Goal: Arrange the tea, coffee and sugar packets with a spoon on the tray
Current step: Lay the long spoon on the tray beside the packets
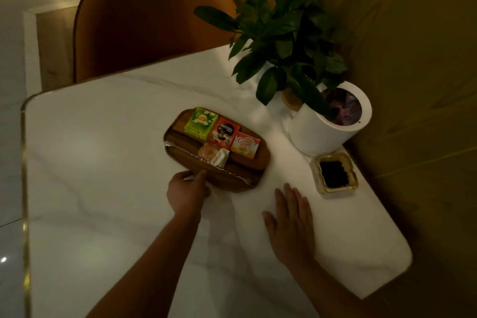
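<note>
Lying diagonally, tray (pixel 232 184) (spoon (pixel 178 149) lengthwise)

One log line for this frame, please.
tray: tea packet, coffee packet, creamer packet, sugar packets, spoon on it | left hand: at tray's near rim, grip unclear | right hand: flat on table

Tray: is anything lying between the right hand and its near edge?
Nothing visible does. Only bare table separates the right hand from the tray. The glass dish sits off to the right, near the white pot, and the left hand is at the tray's near rim.
</note>
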`<action>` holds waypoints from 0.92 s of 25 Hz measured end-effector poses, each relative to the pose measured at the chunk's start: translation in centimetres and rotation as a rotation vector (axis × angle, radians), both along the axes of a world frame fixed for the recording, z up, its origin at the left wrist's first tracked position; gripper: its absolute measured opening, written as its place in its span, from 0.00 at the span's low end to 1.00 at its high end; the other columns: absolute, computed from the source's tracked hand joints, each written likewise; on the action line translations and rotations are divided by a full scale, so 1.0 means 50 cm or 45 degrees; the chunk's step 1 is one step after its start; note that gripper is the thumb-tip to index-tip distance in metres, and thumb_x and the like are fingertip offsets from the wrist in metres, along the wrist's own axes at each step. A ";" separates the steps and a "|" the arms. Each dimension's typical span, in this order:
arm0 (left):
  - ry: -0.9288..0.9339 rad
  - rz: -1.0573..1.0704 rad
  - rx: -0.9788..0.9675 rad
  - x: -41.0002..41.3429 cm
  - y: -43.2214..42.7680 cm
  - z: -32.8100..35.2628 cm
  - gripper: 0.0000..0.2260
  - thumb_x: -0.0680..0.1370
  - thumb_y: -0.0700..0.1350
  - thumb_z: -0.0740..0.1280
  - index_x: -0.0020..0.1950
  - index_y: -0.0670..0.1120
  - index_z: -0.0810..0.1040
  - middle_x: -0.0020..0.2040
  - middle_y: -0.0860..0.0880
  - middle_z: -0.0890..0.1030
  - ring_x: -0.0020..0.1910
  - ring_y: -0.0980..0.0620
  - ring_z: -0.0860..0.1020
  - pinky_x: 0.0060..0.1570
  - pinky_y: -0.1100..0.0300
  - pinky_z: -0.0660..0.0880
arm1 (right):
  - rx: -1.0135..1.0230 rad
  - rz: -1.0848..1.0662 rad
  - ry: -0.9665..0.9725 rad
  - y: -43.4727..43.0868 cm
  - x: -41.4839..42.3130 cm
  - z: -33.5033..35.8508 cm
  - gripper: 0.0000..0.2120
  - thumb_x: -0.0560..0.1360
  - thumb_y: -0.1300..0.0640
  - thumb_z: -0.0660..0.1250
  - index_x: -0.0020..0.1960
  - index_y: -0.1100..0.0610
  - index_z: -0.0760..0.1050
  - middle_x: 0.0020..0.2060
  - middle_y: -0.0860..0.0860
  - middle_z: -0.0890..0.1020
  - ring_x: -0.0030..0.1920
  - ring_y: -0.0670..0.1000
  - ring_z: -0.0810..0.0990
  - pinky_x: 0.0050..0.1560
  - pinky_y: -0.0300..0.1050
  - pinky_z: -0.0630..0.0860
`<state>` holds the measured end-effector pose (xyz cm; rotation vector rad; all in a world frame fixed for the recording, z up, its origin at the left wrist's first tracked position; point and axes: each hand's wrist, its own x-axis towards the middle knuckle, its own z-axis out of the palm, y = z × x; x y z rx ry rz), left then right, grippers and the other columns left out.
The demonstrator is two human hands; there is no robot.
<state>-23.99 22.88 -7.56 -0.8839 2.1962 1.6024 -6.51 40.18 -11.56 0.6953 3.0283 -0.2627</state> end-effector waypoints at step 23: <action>0.134 -0.335 -0.280 -0.177 0.035 0.011 0.12 0.71 0.41 0.73 0.54 0.47 0.86 0.44 0.45 0.86 0.40 0.46 0.86 0.49 0.48 0.84 | -0.030 -0.003 0.017 0.000 -0.002 -0.003 0.30 0.78 0.40 0.54 0.76 0.53 0.63 0.77 0.55 0.63 0.76 0.57 0.60 0.75 0.58 0.56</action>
